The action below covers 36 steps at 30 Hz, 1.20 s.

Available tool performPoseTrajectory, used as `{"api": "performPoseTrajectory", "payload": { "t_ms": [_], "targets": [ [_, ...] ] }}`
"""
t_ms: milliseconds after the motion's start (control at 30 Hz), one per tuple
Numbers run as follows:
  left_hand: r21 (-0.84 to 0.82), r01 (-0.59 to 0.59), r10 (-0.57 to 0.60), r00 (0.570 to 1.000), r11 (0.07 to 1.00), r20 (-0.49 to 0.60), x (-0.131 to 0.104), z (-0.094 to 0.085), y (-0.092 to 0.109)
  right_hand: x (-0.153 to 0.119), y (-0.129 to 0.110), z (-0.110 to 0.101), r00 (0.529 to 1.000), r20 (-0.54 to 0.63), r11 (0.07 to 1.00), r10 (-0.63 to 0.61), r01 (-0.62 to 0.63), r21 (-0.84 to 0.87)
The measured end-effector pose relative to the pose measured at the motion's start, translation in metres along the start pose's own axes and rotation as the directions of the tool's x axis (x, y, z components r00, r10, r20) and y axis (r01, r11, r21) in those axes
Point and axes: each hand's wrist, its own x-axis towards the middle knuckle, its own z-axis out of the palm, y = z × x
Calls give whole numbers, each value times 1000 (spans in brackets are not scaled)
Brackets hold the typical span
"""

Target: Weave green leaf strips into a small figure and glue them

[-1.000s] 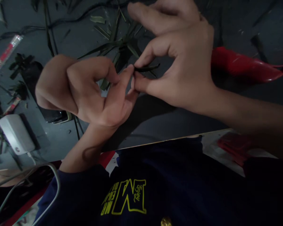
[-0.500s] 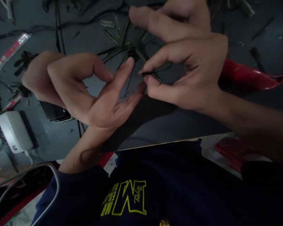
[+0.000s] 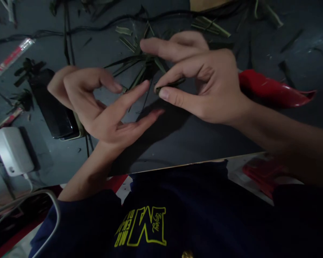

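Observation:
My right hand [image 3: 204, 79] pinches a dark green leaf strip [image 3: 174, 83] between thumb and forefinger, and part of the strip is hidden by the fingers. To its left, my left hand [image 3: 104, 104] is raised with its fingers apart, two of them stretched toward the right hand. A small pale green bit shows by one left fingertip; whether the hand touches it I cannot tell. Behind both hands, a cluster of narrow green leaf strips [image 3: 140, 66] spreads over the dark grey table [image 3: 156, 143].
A red glossy curved object [image 3: 277, 89] lies by my right wrist. At left are a black phone-like object [image 3: 52, 104], a white box with a cable [image 3: 13, 150] and a red-and-white wrapped stick [image 3: 12, 59]. A black cord [image 3: 97, 25] crosses the back. Leaf scraps [image 3: 211, 25] lie scattered.
My right hand has come down and left, its fingers drawn in, still pinching the leaf strip. My left hand's curled finger has moved slightly away from the stretched one.

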Motion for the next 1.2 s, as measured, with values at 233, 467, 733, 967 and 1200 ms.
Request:
{"api": "performPoseTrajectory", "payload": {
  "t_ms": [233, 467, 733, 967, 1200],
  "targets": [
    [162, -296, 331, 907, 941, -261, -2, 22, -10, -5, -1, 13, 939, 152, 860, 309, -344, 377],
    [162, -142, 186, 937, 976, -296, -13, 21, -3, -6, 5, 14, 896, 227, 734, 381, -442, 516],
    [-78, 149, -149, 989, 986, 11, -12, 27, 1, -6, 9, 11, 955, 156, 909, 251, -288, 300],
    [-156, 208, -198, 977, 966, 74, -15, 26, -3, -5, 5, 9, 999, 35, 1000, 8, -8, -8],
    [-146, 173, -163, 983, 974, 82, -16, 22, 4, -9, 6, 7, 981, -11, 963, -195, 189, -190]
  ]
}}
